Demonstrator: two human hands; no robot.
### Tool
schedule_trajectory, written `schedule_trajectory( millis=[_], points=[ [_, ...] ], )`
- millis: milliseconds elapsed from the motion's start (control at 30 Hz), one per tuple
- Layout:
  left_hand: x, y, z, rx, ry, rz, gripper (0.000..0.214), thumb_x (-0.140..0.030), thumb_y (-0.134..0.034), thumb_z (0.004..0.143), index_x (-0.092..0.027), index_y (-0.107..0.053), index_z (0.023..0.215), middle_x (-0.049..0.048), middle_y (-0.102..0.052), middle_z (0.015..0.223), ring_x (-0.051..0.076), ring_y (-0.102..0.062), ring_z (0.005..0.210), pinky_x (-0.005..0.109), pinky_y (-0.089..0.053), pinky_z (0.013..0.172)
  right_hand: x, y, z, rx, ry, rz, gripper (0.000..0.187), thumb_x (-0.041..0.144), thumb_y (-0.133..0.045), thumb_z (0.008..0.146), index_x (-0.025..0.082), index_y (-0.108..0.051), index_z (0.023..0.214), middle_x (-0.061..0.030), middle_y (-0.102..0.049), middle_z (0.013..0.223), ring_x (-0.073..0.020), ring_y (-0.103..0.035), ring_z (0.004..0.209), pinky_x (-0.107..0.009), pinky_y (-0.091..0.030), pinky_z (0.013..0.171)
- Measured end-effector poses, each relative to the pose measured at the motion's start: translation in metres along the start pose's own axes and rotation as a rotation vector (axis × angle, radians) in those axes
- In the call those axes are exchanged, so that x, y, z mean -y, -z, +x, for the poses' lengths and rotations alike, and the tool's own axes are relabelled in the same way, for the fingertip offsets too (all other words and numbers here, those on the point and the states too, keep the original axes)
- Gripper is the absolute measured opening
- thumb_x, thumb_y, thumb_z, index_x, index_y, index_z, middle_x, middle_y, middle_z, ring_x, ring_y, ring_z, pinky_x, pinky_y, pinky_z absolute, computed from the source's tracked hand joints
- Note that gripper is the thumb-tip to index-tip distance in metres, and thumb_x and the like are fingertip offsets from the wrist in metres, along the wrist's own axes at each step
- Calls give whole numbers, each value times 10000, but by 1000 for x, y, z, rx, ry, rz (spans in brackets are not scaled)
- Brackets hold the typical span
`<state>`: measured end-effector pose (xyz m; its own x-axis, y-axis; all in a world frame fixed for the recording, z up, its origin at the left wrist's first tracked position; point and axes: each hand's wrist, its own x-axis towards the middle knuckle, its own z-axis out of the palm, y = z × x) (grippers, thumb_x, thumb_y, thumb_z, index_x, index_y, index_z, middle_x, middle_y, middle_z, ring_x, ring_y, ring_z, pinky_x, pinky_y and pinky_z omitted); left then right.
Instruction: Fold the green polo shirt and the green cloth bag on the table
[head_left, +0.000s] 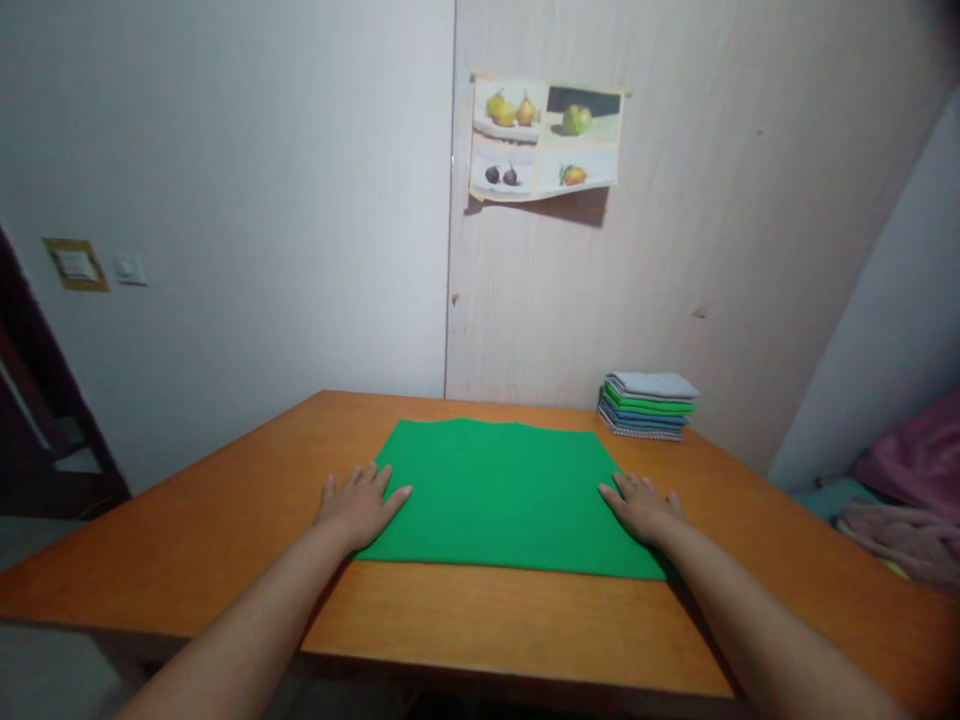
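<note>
A green cloth (pixel 495 500) lies flat on the wooden table, its far edge slightly wavy and its near edge straight. On its left side rests my left hand (pixel 361 506), palm down with the fingers spread, partly on the cloth and partly on the wood. My right hand (pixel 643 508) lies the same way across the right side of the cloth, fingers apart. Neither hand grips anything. Parts of the cloth's side edges are hidden under my hands.
At the table's back right corner stands a stack of folded cloths (pixel 649 406) in grey, green and blue. The orange-brown table (pixel 225 520) reaches the wall, where a sheet of fruit pictures (pixel 544 140) hangs. Pink and brownish fabric (pixel 911 480) lies beyond the right edge.
</note>
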<state>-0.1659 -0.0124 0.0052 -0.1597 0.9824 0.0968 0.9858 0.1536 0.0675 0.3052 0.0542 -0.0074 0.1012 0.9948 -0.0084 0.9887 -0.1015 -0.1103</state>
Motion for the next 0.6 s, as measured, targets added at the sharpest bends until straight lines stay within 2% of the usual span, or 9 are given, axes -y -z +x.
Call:
schedule_trajectory(
  millis=[67, 133, 267, 367, 467, 600],
  points=[
    [-8, 6, -3, -17, -4, 28, 815, -734, -209, 909, -206, -425, 1490, 135, -291, 1598, 377, -230, 1472, 707, -124, 1119, 11, 6, -11, -15, -11, 6, 787, 662, -190, 952, 159, -296, 1548, -145, -257, 1612, -341, -193, 1486, -647, -119, 1146],
    [-24, 11, -7, -32, -47, 35, 800, -719, -203, 919, -200, -445, 1476, 136, -302, 1593, 369, -231, 1474, 703, -120, 1123, 33, 13, -27, -24, 50, 19, 800, 670, -189, 952, 149, -283, 1552, -142, -225, 1622, -330, -160, 1496, -619, -101, 1162],
    [-61, 13, -17, -19, -186, 6, 779, -708, -197, 930, -224, -403, 1504, 96, -272, 1607, 339, -200, 1490, 657, -140, 1148, 92, 19, -67, 14, 326, 96, 820, 699, -174, 949, 167, -233, 1570, -119, -159, 1640, -303, -64, 1514, -551, -57, 1188],
    [-71, 6, -24, 6, -228, -2, 759, -703, -215, 931, -250, -382, 1517, 64, -245, 1615, 331, -176, 1497, 649, -145, 1152, 119, 17, -87, 92, 481, 153, 833, 734, -159, 935, 209, -198, 1580, -96, -89, 1652, -290, -16, 1517, -531, -40, 1191],
    [-62, -1, -27, 26, -210, 5, 759, -699, -245, 925, -259, -340, 1536, 41, -217, 1620, 325, -158, 1502, 634, -144, 1160, 117, 13, -93, 117, 476, 139, 831, 742, -159, 930, 225, -207, 1578, -94, -80, 1651, -300, -11, 1516, -547, -12, 1185],
    [-40, -3, -28, 18, -196, -4, 784, -699, -268, 914, -231, -329, 1540, 58, -211, 1620, 326, -154, 1502, 610, -134, 1170, 88, 10, -88, 84, 368, 124, 814, 737, -173, 928, 247, -217, 1576, -85, -107, 1648, -299, -42, 1516, -552, -8, 1183]
  ],
)
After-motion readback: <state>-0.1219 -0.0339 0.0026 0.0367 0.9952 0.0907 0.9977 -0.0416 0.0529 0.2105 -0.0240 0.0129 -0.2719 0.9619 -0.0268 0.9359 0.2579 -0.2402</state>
